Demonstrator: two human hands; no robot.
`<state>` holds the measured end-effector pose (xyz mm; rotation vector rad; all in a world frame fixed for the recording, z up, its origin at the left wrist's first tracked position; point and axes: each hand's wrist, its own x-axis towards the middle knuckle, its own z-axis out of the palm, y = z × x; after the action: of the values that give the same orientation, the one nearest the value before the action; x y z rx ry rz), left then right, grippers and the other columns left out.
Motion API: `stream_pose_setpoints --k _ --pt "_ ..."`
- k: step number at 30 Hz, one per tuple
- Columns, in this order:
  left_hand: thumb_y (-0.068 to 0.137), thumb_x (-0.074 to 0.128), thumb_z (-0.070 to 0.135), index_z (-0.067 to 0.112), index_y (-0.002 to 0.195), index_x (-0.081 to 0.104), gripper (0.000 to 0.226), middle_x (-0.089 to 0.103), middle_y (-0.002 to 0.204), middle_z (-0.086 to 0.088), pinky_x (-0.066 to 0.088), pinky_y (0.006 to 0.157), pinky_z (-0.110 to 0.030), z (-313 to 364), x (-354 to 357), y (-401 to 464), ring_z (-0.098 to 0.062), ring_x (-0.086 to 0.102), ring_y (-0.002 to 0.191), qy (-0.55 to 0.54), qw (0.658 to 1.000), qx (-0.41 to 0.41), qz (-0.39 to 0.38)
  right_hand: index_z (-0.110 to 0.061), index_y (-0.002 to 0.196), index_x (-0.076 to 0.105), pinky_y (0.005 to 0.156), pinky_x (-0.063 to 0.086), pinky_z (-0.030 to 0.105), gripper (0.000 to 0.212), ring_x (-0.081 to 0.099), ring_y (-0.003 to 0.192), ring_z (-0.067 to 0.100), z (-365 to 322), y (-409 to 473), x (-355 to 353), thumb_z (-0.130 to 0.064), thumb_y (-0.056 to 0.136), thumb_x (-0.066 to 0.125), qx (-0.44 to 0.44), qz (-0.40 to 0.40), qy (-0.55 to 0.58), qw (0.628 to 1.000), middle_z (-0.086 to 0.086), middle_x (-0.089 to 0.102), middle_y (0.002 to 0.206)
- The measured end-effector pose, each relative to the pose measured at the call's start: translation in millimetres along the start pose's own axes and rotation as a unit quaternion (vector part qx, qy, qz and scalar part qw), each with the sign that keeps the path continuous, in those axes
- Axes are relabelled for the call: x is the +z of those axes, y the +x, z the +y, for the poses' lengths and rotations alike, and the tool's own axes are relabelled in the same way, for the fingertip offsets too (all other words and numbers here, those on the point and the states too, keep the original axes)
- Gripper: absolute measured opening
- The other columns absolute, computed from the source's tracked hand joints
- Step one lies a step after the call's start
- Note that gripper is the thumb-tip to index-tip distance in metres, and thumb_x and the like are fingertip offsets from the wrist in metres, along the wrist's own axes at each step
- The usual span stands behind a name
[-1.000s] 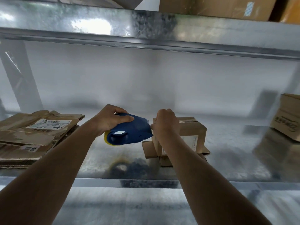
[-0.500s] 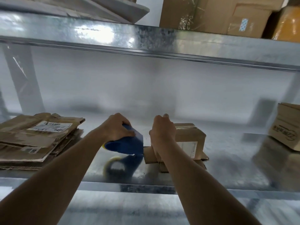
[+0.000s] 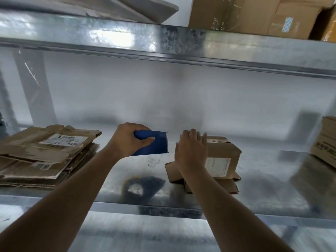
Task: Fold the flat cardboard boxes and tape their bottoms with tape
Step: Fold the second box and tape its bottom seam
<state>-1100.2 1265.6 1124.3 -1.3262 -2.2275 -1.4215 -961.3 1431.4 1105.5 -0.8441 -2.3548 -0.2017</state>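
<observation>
Lying at the left of the steel shelf (image 3: 254,193), a stack (image 3: 45,157) of flat boxes runs off the frame's edge. The left hand (image 3: 130,140) grips a blue tape dispenser (image 3: 154,144), fingers curled over it and hiding its roll; its blurred reflection shows on the shelf below. Bare metal separates it from the small box (image 3: 222,157), which stands on splayed flaps. The right hand (image 3: 191,151) rests flat against the box's left side, fingers straight. Another box (image 3: 325,142) is cut off at right.

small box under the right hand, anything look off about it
The small box stands with loose flaps splayed flat on the metal shelf beneath it, unfolded. The right hand lies against its left side.
</observation>
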Motion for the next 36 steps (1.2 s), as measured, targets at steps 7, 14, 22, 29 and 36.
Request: stream_pose_setpoints --k 7,14,22,29,36 --pt "0.086 0.084 0.017 0.026 0.096 0.083 0.014 0.078 0.092 0.017 0.055 0.074 -0.016 7 10 -1 -0.008 0.072 0.086 -0.025 0.999 0.039 0.003 -0.014 0.127 0.069 0.111 0.044 0.040 0.032 0.063 0.116 0.026 15 7 -3 -0.032 0.106 0.053 -0.023 -0.033 0.023 0.999 0.004 0.070 0.123" --pt "0.085 0.085 0.016 0.025 0.105 0.082 0.022 0.078 0.098 0.020 0.057 0.082 -0.017 7 0 2 -0.003 0.073 0.093 -0.054 0.997 0.050 0.020 -0.029 0.138 0.063 0.114 0.031 0.045 0.035 0.048 0.134 0.024 51 2 -11 -0.028 0.111 0.042 -0.059 -0.051 0.093 0.993 -0.007 0.059 0.141" --pt "0.089 0.079 0.010 0.015 0.114 0.079 0.026 0.080 0.106 0.007 0.061 0.086 -0.027 18 -19 7 -0.014 0.075 0.100 -0.169 0.984 0.061 0.001 -0.029 0.141 0.063 0.117 0.015 0.021 0.039 0.041 0.143 0.020 88 -9 -4 -0.015 0.106 0.053 -0.141 -0.022 0.228 0.963 -0.005 0.059 0.145" --pt "0.087 0.075 0.018 0.014 0.120 0.076 0.033 0.077 0.117 -0.002 0.061 0.090 -0.029 28 -27 5 -0.023 0.073 0.109 -0.255 0.965 0.051 -0.044 -0.037 0.141 0.061 0.127 0.006 0.054 0.037 0.034 0.152 0.019 106 -24 -8 -0.025 0.108 0.047 -0.168 -0.020 0.255 0.952 -0.013 0.057 0.149" --pt "0.086 0.074 0.018 0.015 0.126 0.074 0.039 0.074 0.126 -0.008 0.057 0.098 -0.033 51 -18 1 -0.024 0.070 0.117 -0.306 0.945 0.069 -0.088 -0.023 0.140 0.062 0.097 0.057 0.054 0.037 0.070 0.109 0.013 95 -17 -56 -0.033 0.109 0.044 -0.105 0.012 0.473 0.875 -0.016 0.070 0.117"
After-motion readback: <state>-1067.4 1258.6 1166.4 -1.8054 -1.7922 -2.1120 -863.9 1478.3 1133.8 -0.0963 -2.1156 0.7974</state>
